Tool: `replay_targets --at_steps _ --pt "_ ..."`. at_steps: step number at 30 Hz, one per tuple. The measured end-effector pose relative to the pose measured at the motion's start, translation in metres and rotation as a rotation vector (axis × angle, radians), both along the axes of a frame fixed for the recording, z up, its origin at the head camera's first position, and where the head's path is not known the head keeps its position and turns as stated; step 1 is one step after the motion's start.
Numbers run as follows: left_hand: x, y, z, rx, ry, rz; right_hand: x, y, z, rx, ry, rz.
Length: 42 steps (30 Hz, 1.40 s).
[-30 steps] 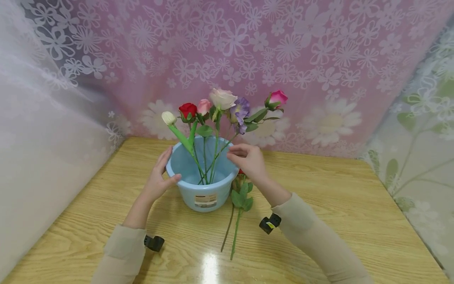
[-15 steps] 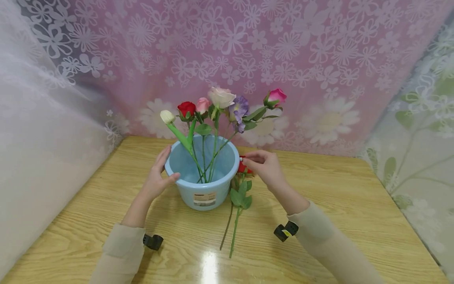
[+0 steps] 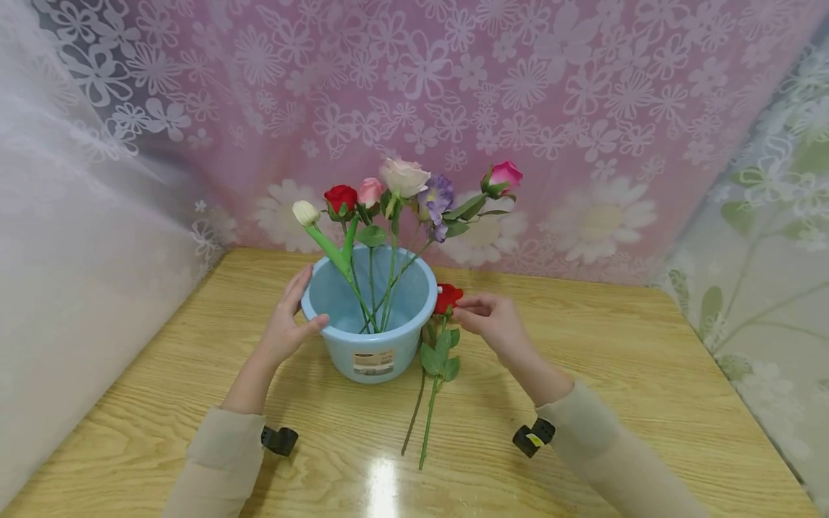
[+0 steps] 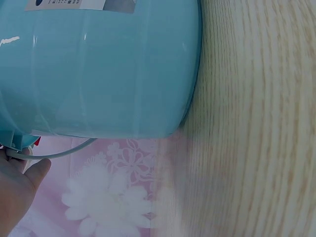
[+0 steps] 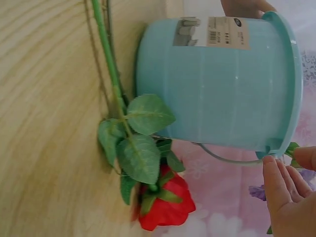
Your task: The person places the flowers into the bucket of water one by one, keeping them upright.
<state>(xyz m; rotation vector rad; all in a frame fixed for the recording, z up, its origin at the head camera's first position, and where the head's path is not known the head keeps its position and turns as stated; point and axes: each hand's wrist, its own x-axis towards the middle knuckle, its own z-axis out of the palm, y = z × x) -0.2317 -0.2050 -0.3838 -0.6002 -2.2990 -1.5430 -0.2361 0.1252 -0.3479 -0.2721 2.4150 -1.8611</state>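
Observation:
My left hand [image 3: 288, 324] grips the left rim of a light blue bucket [image 3: 374, 360], thumb over the edge and fingers along the outside wall. Several artificial flowers stand in the bucket, among them a white tulip [image 3: 306, 213], a red rose [image 3: 340, 200], a cream rose [image 3: 404, 178] and a magenta rosebud [image 3: 505, 177] leaning right. Beside the bucket, another red rose [image 3: 448, 298] lies on the table, its green stem toward me. My right hand [image 3: 495, 324] has extended fingers right at this bloom and holds nothing. The right wrist view shows the rose's leaves [image 5: 140, 155] clearly.
A darker, thin stem [image 3: 413, 417] lies alongside the rose's green one on the wooden table [image 3: 583, 432]. A pink floral curtain [image 3: 550, 108] hangs behind the far edge. The bucket's thin handle [image 5: 222, 158] hangs at its side.
My right hand has moved from the bucket's right rim, near the flower stems, to the right and down beside the lying red rose. My left hand stays on the bucket.

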Motion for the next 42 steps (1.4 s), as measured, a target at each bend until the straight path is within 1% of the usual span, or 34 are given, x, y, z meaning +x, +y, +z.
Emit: replay_targets --at_steps 4,7,9,14,17,19,22,34,36,42 --pt "-0.001 0.000 -0.001 -0.001 0.007 -0.001 0.002 0.001 -0.010 0.023 -0.029 0.010" --pt "0.001 0.001 0.001 -0.007 -0.006 0.006 0.006 0.002 -0.017 0.043 -0.051 0.007" --pt "0.005 0.003 0.006 -0.006 -0.015 0.005 0.008 0.002 -0.021 0.051 -0.066 -0.001" --pt "0.017 0.011 0.023 0.006 -0.023 -0.003 0.012 0.004 -0.032 0.015 -0.111 -0.016" --pt "0.021 0.014 0.027 0.001 -0.029 0.001 0.013 0.005 -0.038 -0.006 -0.128 -0.012" --pt "0.021 0.014 0.028 -0.002 -0.033 0.004 0.014 0.005 -0.041 -0.022 -0.149 -0.017" --pt "0.021 0.014 0.027 -0.005 -0.034 0.008 0.016 0.006 -0.046 -0.016 -0.165 -0.017" --pt "0.020 0.014 0.027 -0.006 -0.031 0.011 0.020 0.005 -0.065 0.043 -0.178 -0.039" --pt "0.021 0.014 0.027 -0.002 -0.024 0.009 0.021 0.005 -0.067 0.054 -0.185 -0.030" --pt "0.021 0.014 0.028 0.002 -0.017 0.001 0.022 0.006 -0.071 0.059 -0.203 0.028"
